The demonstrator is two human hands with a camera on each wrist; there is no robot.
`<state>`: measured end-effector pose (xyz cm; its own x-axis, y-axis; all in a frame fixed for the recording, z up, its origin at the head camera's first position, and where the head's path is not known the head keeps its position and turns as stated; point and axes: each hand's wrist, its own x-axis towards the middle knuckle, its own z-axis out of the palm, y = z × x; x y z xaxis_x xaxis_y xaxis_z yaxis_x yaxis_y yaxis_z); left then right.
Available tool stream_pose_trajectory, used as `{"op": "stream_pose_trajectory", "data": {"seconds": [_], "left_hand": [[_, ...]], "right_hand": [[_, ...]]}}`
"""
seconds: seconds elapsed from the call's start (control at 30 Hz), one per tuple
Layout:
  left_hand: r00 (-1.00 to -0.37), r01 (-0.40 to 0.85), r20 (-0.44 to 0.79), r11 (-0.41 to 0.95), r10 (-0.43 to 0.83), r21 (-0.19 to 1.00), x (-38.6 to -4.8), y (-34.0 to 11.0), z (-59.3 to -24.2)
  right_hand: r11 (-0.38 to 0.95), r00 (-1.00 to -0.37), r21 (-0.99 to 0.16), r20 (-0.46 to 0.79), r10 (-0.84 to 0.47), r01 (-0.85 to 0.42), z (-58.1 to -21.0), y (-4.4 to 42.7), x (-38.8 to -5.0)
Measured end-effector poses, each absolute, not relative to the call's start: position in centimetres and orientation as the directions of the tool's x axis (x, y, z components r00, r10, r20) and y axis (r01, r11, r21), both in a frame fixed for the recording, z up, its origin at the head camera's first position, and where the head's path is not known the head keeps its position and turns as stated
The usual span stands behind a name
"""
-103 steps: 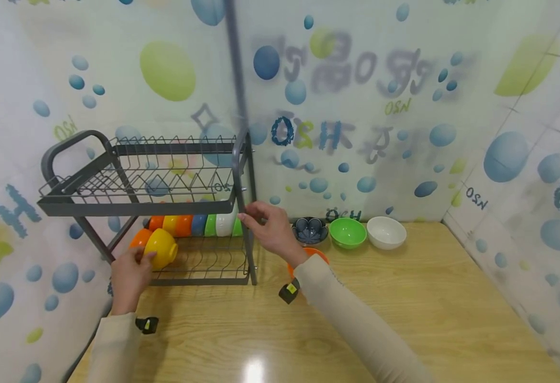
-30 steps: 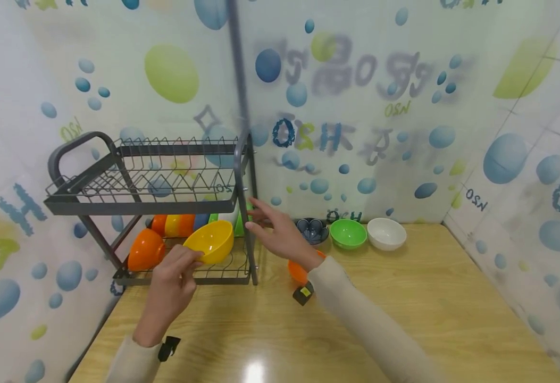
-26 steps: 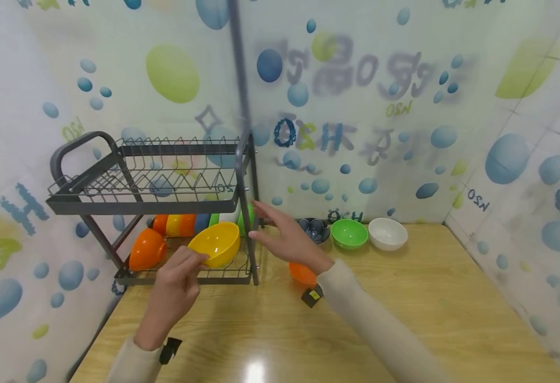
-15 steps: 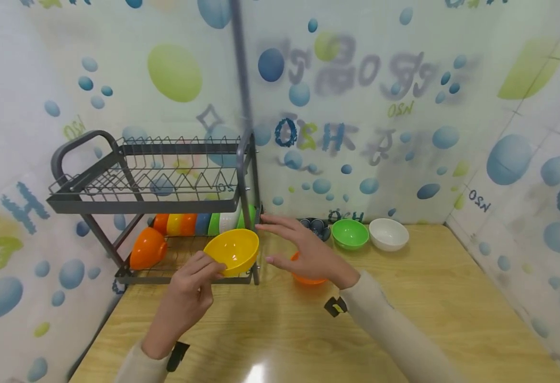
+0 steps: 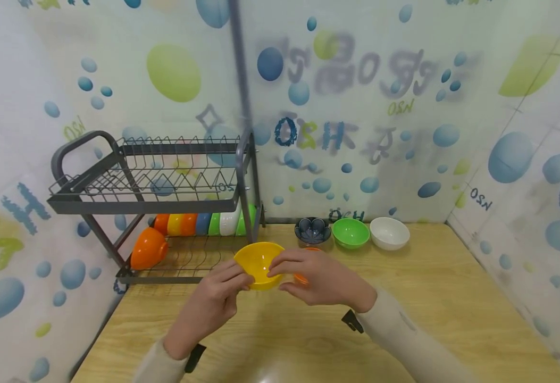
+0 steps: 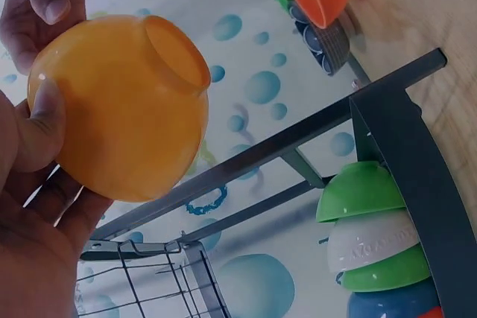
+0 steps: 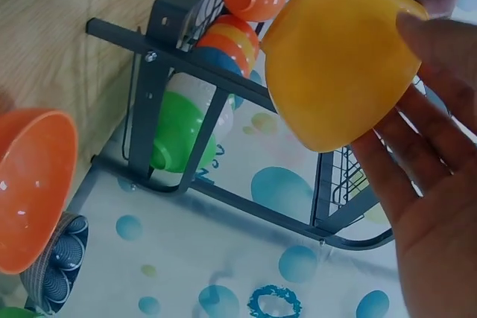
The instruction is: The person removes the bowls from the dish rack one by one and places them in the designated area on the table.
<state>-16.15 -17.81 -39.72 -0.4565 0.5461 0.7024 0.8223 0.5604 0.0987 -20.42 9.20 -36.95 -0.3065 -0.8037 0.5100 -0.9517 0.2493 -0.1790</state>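
A yellow bowl (image 5: pixel 256 260) is held up in front of the rack's right end, its inside facing the head camera. My left hand (image 5: pixel 208 303) pinches its left rim between thumb and fingers. On the other side my right hand (image 5: pixel 325 279) has its fingers at the right rim, with thumb and fingers around the edge. The left wrist view shows the bowl's underside (image 6: pixel 123 109) and foot ring, with the left thumb on it. In the right wrist view the bowl (image 7: pixel 339 65) lies between the right thumb and fingers.
A two-tier dark rack (image 5: pixel 141 206) stands at left; an orange bowl (image 5: pixel 148 249) and a row of coloured bowls fill part of its lower tier. Right of it are a dark patterned bowl (image 5: pixel 312 231), green bowl (image 5: pixel 351 233), white bowl (image 5: pixel 389 233) and a partly hidden orange bowl (image 5: pixel 301 279).
The yellow bowl has left the rack's lower tier and moved right and toward me in my left hand. My right hand has moved from the rack's post to the bowl's right rim.
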Motion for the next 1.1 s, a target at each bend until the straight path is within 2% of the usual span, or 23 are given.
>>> {"op": "stream_pose_trajectory", "data": {"seconds": [0.17, 0.53, 0.87, 1.1], "left_hand": [[-0.451, 0.838, 0.692, 0.535, 0.563, 0.11, -16.2, -17.3, -40.0], [-0.457, 0.837, 0.681, 0.536, 0.572, 0.112, -16.3, -16.5, -40.3], [-0.52, 0.812, 0.67, 0.551, 0.53, 0.194, -17.2, -16.8, -40.6], [-0.618, 0.735, 0.671, 0.605, 0.41, 0.307, -18.4, -17.4, -40.5]], "right_hand": [[0.248, -0.256, -0.093, 0.561, -0.787, -0.964, -37.3, 9.5, -20.2], [0.234, -0.276, -0.147, 0.548, -0.79, -0.961, -37.8, 10.4, -20.5], [0.261, -0.275, -0.109, 0.577, -0.769, -0.959, -38.2, 11.2, -20.9], [0.314, -0.358, -0.181, 0.593, -0.721, -0.932, -38.8, 12.8, -21.3]]}}
